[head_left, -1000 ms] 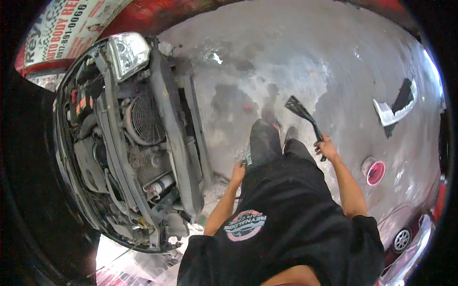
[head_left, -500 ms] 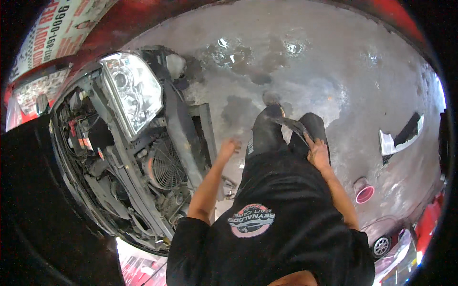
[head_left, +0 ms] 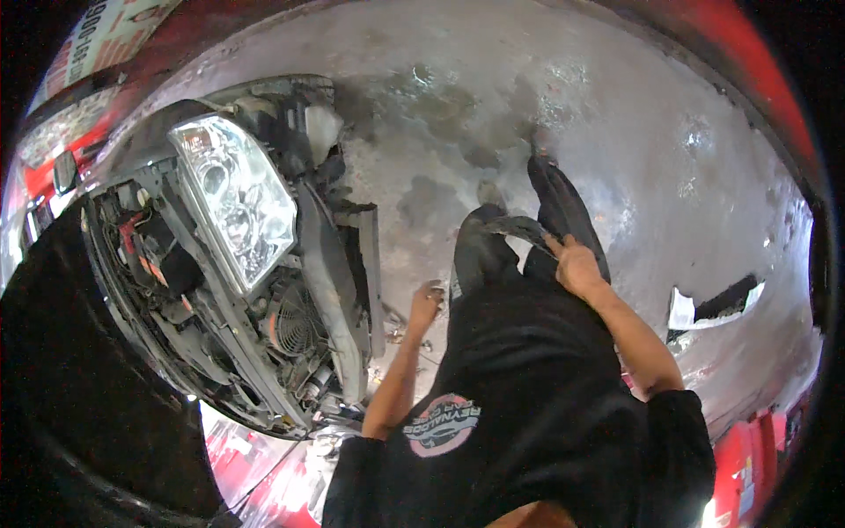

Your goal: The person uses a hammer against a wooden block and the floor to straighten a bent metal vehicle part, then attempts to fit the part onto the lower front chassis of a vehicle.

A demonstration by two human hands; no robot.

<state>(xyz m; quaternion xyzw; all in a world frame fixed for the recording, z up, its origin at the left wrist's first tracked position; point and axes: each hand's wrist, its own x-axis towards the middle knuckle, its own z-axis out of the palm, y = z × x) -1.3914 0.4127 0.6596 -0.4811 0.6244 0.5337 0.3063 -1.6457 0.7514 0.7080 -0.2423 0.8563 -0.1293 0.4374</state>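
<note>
My right hand (head_left: pixel 572 264) grips a long black plastic piece (head_left: pixel 515 224), which lies across the view of my dark-trousered legs (head_left: pixel 563 207). My left hand (head_left: pixel 426 299) hangs empty at my left side, fingers loosely bent and apart, near the stripped front end of a vehicle (head_left: pixel 339 317). That vehicle shows an exposed headlamp (head_left: pixel 233 198), a radiator fan (head_left: pixel 295 326) and an engine bay (head_left: pixel 158 264) beside a raised dark hood (head_left: pixel 79 370).
A white-and-black body piece (head_left: pixel 682 308) lies on the wet grey floor (head_left: pixel 642 150) to the right. A printed banner (head_left: pixel 101 48) hangs at the upper left. Red objects (head_left: pixel 748 466) stand at the lower right.
My right hand has brought the black piece inward, across my legs. My legs have shifted in stride, and the headlamp appears larger and lower in the view. The pink bucket is now hidden.
</note>
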